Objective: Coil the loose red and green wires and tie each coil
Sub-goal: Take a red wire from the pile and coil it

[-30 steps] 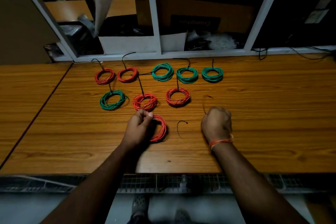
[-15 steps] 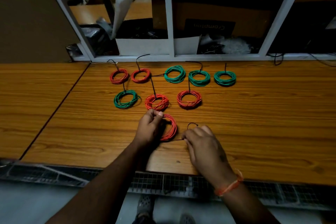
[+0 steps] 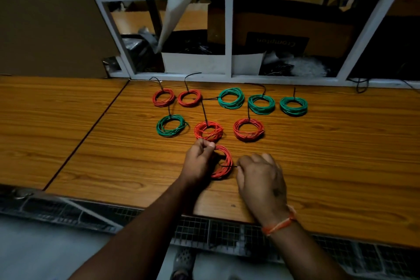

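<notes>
Tying | left hand grips red coil on bench | right hand pinches black tie | advice – pull tie snug across the loops – coil pinned flat

Open wooden surface to the right and left of the hands. Ahead, blocked by two rows of tied coils with trailing black ties; beyond, white shelf frame.
</notes>
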The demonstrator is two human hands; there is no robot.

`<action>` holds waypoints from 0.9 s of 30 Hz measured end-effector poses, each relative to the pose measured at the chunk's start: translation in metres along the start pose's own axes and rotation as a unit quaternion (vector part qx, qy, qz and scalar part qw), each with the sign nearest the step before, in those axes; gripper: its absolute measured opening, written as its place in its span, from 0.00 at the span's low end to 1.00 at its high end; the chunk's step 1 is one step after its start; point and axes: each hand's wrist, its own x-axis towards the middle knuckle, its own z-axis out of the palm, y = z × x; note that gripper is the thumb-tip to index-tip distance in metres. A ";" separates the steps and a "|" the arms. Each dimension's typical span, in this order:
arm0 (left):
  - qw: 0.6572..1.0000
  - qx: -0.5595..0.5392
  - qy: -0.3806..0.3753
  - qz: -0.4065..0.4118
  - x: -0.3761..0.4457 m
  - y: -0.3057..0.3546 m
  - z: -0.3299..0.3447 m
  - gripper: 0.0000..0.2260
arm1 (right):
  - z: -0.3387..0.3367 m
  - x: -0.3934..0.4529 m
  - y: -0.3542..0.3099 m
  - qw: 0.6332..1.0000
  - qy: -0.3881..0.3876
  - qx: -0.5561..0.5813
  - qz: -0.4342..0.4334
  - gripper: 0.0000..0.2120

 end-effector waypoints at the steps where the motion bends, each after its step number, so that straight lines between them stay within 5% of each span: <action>1: 1.000 -0.013 -0.004 -0.001 0.000 -0.001 0.000 0.04 | 0.005 0.002 -0.004 1.000 0.009 -0.001 -0.009 0.06; 8: 0.998 -0.060 -0.018 -0.002 -0.002 0.002 -0.001 0.03 | 0.041 0.007 -0.014 0.988 0.081 0.027 -0.129 0.05; 20: 0.997 -0.065 -0.038 -0.023 0.000 0.006 0.000 0.05 | 0.036 0.008 0.001 0.971 0.134 0.076 -0.183 0.04; 24: 0.998 -0.051 -0.043 -0.009 0.000 0.005 -0.001 0.11 | 0.023 0.009 0.002 0.967 0.113 0.213 -0.085 0.10; 27: 0.998 -0.025 -0.060 -0.007 -0.002 0.006 -0.002 0.14 | 0.011 0.010 -0.007 0.918 0.107 0.375 0.069 0.18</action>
